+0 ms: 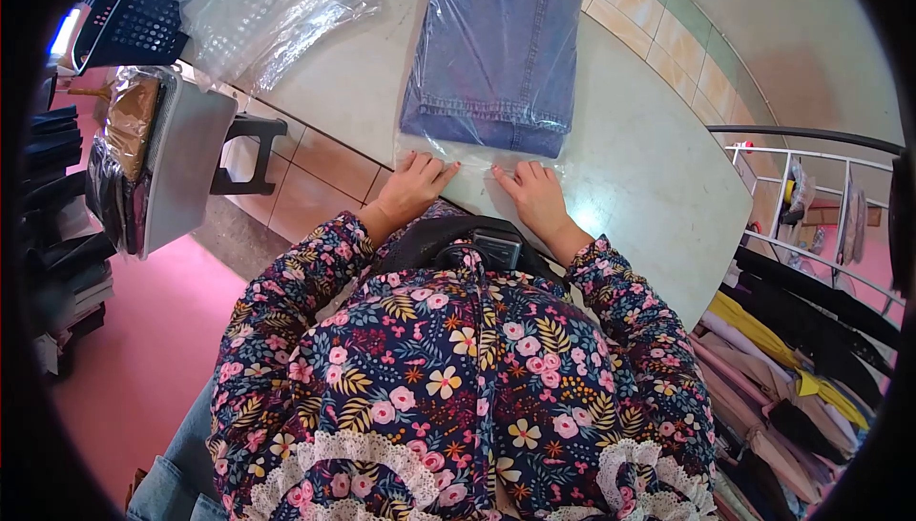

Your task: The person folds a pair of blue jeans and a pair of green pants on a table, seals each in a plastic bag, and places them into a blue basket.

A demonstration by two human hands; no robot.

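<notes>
Folded blue jeans (496, 53) lie inside a clear plastic bag (477, 154) on the pale table (649, 168). My left hand (415, 187) rests flat on the bag's open flap at the near edge, fingers spread. My right hand (534, 192) presses the same flap just to the right, fingertips touching the plastic. Both hands lie below the jeans' waistband, a short gap between them. My flowered sleeves frame the bottom of the view.
A pile of empty clear bags (277, 1) lies at the table's far left. A dark plastic basket (134, 6) and a grey chair with bagged clothes (162, 158) stand to the left. A white rack with hanging clothes (801, 263) is on the right.
</notes>
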